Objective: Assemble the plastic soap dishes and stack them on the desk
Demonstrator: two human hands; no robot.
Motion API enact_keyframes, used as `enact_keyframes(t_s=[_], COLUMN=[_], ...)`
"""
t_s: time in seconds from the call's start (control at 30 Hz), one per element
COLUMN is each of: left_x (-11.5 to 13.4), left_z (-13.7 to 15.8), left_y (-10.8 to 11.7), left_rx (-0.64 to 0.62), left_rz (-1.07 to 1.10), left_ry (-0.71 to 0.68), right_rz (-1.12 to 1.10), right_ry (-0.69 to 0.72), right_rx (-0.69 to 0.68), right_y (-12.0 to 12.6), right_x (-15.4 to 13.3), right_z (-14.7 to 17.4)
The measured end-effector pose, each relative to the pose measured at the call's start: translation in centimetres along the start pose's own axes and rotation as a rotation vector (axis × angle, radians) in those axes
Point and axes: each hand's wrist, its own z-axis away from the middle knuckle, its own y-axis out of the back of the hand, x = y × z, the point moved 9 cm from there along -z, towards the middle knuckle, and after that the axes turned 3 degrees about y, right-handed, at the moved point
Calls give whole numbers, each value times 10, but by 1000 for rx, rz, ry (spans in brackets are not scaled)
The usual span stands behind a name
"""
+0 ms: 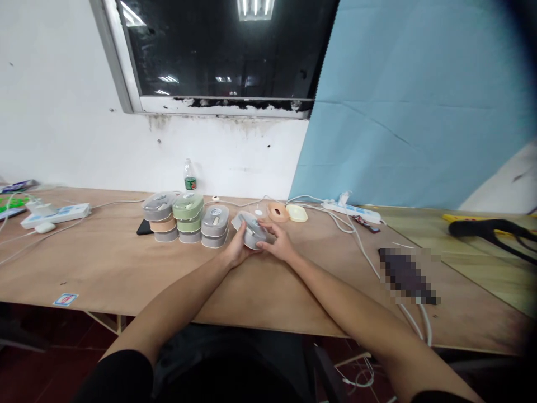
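Observation:
Between my two hands is a grey oval lunch box [250, 238], tilted above the table, with a utensil-like strip on its clear-topped lid. My left hand [237, 247] grips its left side, thumb up along the edge. My right hand [278, 242] holds its right side, thumb and fingers apart around the rim. To the left stand stacked lunch boxes: a grey-topped stack [160, 208], a green-topped stack [188, 208] and a lower grey stack [215, 223]. Just behind my right hand lie an orange oval piece [276, 211] and a pale yellow one [297, 213].
A plastic bottle [189, 178] stands against the wall. Power strips [352, 211] with white cables lie at the back right and at the far left. A black object [145, 227] sits beside the stacks. A pixelated dark item [406, 275] lies at right.

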Motion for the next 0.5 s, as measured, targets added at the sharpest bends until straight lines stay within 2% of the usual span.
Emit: enact_keyframes(t_s=[0.13, 0.2, 0.33, 0.4, 0.5], left_x=[-4, -5, -12, -14, -11], left_z=[5, 9, 12, 12, 11], left_y=[8, 11, 10, 11, 17], left_rx=[-20, -22, -14, 20, 105], left_rz=[40, 59, 37, 31, 29], left_ry=[42, 62, 118, 132, 108], right_rz=[-49, -28, 48, 65, -29], right_ry=[-92, -157, -299, -403, -607], right_rx=[-39, -15, 217, 273, 192], right_y=[-9, -9, 16, 26, 27], right_x=[8, 14, 35, 52, 81], right_z=[-4, -5, -5, -4, -2])
